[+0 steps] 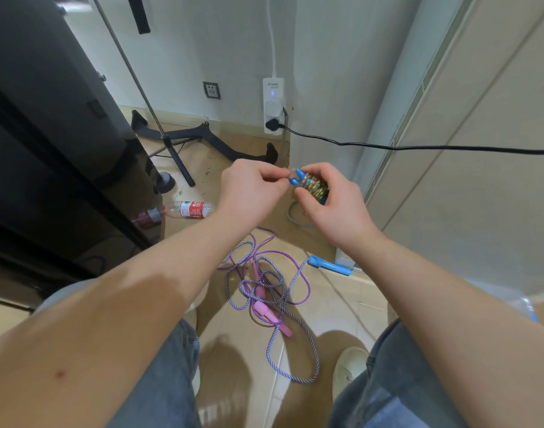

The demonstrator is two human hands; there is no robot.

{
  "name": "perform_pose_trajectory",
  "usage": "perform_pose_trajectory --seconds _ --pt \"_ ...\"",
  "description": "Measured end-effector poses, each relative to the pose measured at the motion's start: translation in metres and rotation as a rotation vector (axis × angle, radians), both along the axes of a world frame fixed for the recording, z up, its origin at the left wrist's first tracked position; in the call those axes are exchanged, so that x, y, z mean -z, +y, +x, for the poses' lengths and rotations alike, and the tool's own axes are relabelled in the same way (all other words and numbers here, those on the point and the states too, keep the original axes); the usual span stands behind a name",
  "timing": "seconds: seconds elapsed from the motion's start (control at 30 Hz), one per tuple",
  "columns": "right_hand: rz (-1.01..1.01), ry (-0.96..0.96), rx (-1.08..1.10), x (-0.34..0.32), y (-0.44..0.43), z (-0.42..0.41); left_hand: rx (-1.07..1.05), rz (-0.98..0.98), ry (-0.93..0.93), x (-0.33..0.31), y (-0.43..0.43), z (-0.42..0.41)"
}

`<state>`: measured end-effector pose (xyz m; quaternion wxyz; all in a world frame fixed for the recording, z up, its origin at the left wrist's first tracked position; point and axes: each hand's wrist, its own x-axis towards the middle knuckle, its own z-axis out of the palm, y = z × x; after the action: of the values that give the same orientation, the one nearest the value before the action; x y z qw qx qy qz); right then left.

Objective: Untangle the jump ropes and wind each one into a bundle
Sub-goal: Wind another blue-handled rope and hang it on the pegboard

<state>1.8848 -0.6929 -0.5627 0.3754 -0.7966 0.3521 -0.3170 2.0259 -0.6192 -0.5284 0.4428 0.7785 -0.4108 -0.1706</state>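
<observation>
Held up over the floor (357,319) in the right hand (335,208), fingers curled round the coils: a wound bundle (312,186) with blue handle tips. Pinched at those tips by the left hand (252,193), fingers bent tight. Below, between the knees, on the tiles: a tangle (264,291) of purple and striped ropes, with pink handles (264,308) in its midst. Just right of the tangle, a blue handle (329,266), flat on the floor. Further left, by dark furniture, a bottle (189,209) on its side. Against the wall, a power strip (274,106) with a black cable (419,147) leading right.
</observation>
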Motion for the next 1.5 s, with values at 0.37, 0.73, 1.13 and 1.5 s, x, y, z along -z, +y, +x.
perform_pose_trajectory --seconds 0.37,0.73,1.13,1.5 --pt "-0.221 0.154 -0.071 0.004 -0.002 0.000 0.086 0.114 -0.208 0.000 0.005 0.000" --pt "-0.115 0.013 -0.043 -0.002 0.000 -0.004 0.144 -0.026 0.153 0.000 0.006 0.004" --pt "-0.264 0.132 -0.056 0.003 0.004 0.003 -0.047 0.039 0.524 -0.004 0.002 0.009" --pt "-0.310 0.168 -0.077 0.005 0.001 -0.002 0.045 0.088 0.418 -0.002 0.001 0.013"
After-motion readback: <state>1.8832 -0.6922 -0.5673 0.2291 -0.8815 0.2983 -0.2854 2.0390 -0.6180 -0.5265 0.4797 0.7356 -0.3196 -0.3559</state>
